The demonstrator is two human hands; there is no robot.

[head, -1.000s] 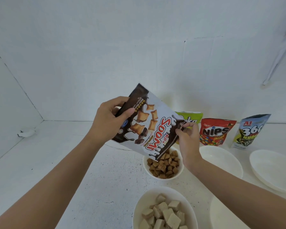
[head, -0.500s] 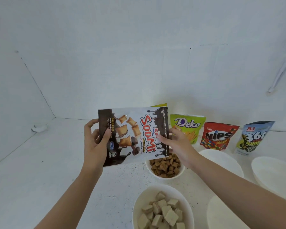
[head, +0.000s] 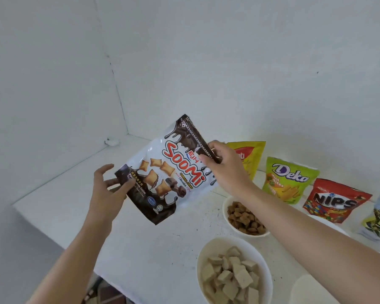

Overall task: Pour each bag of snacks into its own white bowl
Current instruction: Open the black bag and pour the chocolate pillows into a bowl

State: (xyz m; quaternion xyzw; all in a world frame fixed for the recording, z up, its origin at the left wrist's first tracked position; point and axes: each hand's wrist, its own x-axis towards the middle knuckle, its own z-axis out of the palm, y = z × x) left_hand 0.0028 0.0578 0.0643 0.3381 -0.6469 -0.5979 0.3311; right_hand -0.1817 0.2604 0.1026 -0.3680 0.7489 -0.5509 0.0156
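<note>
We have the Soomi bag (head: 162, 176) in the air left of its filled bowl (head: 228, 218), our right hand (head: 225, 167) pinching the top seam, our left hand (head: 106, 189) spread loose at its lower corner. It looks limp, light and slick, so we'd hold it by the seam.

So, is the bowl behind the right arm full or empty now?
Filled: the white bowl holds a heap of small brown cereal pillows, partly hidden by the right forearm.
</note>
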